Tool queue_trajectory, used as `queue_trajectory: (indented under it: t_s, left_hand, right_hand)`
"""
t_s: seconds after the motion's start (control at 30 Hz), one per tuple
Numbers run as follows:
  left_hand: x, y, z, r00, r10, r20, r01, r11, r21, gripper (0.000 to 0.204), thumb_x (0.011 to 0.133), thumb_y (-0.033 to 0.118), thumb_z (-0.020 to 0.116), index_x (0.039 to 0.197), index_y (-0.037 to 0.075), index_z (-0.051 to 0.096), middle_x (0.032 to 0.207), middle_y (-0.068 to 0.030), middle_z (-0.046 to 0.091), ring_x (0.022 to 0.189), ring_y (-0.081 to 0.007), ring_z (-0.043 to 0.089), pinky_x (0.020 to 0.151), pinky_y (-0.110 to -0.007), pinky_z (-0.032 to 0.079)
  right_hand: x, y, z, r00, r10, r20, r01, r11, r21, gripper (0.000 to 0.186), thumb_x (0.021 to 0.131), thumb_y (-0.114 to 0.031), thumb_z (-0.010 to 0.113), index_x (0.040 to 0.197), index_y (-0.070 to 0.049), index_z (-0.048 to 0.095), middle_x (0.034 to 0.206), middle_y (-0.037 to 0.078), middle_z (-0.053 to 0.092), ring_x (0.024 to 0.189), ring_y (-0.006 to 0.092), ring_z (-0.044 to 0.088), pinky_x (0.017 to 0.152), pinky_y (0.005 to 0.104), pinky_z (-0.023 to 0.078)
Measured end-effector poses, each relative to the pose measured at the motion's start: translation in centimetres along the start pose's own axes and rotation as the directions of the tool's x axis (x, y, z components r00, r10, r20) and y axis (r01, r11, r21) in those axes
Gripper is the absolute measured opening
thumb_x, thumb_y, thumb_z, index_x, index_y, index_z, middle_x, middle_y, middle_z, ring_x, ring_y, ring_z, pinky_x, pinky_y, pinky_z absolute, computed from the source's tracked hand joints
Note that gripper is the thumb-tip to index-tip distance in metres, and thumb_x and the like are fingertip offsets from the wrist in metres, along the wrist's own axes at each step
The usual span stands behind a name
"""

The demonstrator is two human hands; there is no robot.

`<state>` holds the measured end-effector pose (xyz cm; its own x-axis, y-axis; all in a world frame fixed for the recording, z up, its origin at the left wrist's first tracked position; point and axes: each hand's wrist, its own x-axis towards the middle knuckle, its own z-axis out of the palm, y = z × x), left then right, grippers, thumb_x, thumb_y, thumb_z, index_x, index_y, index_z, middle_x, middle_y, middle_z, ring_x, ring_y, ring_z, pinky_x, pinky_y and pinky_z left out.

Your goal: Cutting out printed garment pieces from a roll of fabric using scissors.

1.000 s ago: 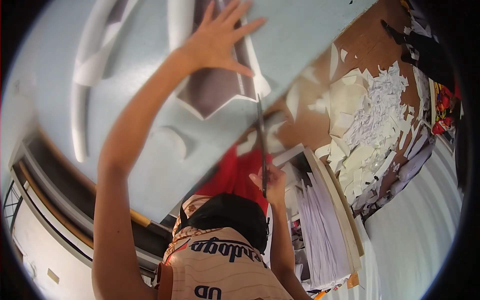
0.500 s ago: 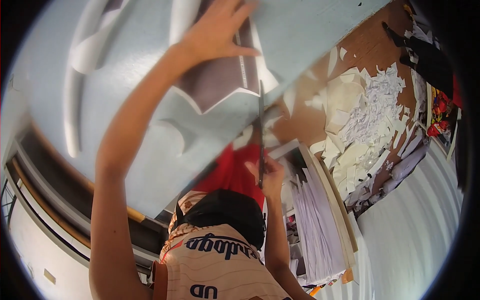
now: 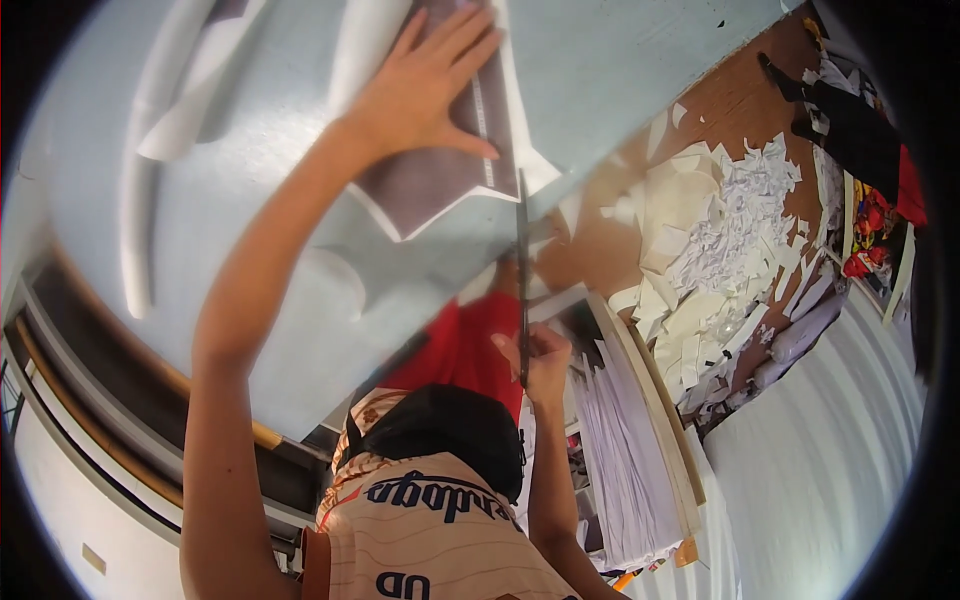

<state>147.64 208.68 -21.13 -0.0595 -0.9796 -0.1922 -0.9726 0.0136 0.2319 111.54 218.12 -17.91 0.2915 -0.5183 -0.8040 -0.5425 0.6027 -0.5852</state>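
My left hand [image 3: 425, 105] lies flat with spread fingers on a dark purple-brown printed sheet [image 3: 405, 198] with white margins, on the pale blue tabletop. The sheet's near edge is cut to points. In my right hand [image 3: 545, 362], below the table edge, are long dark scissors [image 3: 523, 275], seen almost edge-on. Their tip meets the sheet's lower right corner, beside a white margin piece [image 3: 536, 172] sticking out to the right. The fingers curl round the handle end, and the handle loops are mostly hidden. A curved white offcut [image 3: 345, 280] rests on the table nearer me.
Rolled white sheets [image 3: 150, 190] lie at the table's left. A large heap of paper scraps [image 3: 740, 220] covers the brown floor at right. Stacked white sheets [image 3: 635, 450] stand beside my right forearm. Someone's dark-clothed leg [image 3: 850, 125] shows at the far right.
My left hand, blurred before, has moved toward me and now presses flat on the sheet. My right hand still holds the scissors at the sheet's corner. The whole view has shifted slightly.
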Motion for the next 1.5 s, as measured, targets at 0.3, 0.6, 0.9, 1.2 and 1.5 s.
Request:
queue_trajectory:
  t_s: [0.3, 0.6, 0.9, 1.2, 1.5]
  left_hand:
    - [-0.2, -0.3, 3.0, 0.956, 0.019, -0.292, -0.051, 0.993, -0.102, 0.133, 0.059, 0.081, 0.078, 0.161, 0.009, 0.03, 0.169, -0.0109, 0.025, 0.157, -0.0294, 0.021, 0.128, -0.056, 0.016]
    - [0.6, -1.6, 4.8, 0.79, 0.265, -0.553, -0.188, 0.963, 0.192, 0.13, 0.074, 0.085, 0.063, 0.159, -0.006, 0.027, 0.168, -0.0252, 0.019, 0.157, -0.0423, 0.013, 0.125, -0.064, 0.011]
    - [-0.2, -1.0, 2.9, 0.951, 0.049, -0.304, -0.087, 0.99, -0.11, 0.143, 0.052, 0.088, 0.073, 0.164, 0.014, 0.024, 0.171, -0.0138, 0.019, 0.159, -0.0345, 0.015, 0.127, -0.062, 0.011]
    - [-4.8, 3.7, 3.8, 0.948, 0.006, -0.317, -0.103, 0.952, -0.289, 0.057, 0.081, 0.03, 0.08, 0.13, 0.005, 0.063, 0.148, -0.018, 0.051, 0.142, -0.0348, 0.045, 0.116, -0.056, 0.035]
    - [-6.9, 9.0, 7.0, 0.895, -0.117, -0.43, -0.033, 0.945, -0.325, 0.039, 0.079, 0.009, 0.077, 0.116, 0.0, 0.069, 0.132, -0.0152, 0.062, 0.133, -0.0361, 0.056, 0.113, -0.053, 0.045]
  right_hand:
    - [1.5, 0.6, -0.1, 0.994, -0.109, 0.011, 0.109, 0.993, -0.054, 0.033, 0.082, -0.016, 0.09, 0.07, -0.003, 0.062, 0.058, -0.003, 0.052, 0.046, 0.0061, 0.046, 0.045, 0.025, 0.032]
    - [2.1, 0.2, -0.3, 0.999, -0.046, 0.025, 0.047, 0.999, -0.023, 0.033, 0.084, -0.015, 0.089, 0.071, -0.002, 0.062, 0.058, -0.002, 0.054, 0.046, 0.0054, 0.045, 0.045, 0.0239, 0.031]
    - [3.2, -0.3, 0.2, 0.992, -0.124, 0.029, 0.126, 0.985, -0.114, 0.033, 0.084, -0.016, 0.089, 0.071, -0.002, 0.062, 0.054, -0.002, 0.051, 0.047, 0.0044, 0.043, 0.045, 0.0246, 0.029]
    - [3.0, -1.6, 0.3, 0.998, -0.052, 0.026, 0.054, 0.995, -0.084, 0.034, 0.085, -0.02, 0.089, 0.07, -0.003, 0.063, 0.053, -0.003, 0.052, 0.045, 0.005, 0.045, 0.044, 0.024, 0.03]
    - [2.8, -1.4, 1.2, 0.998, -0.049, 0.028, 0.049, 0.999, -0.003, 0.037, 0.084, -0.018, 0.089, 0.067, -0.004, 0.059, 0.053, -0.002, 0.052, 0.043, 0.0057, 0.047, 0.042, 0.0237, 0.031]
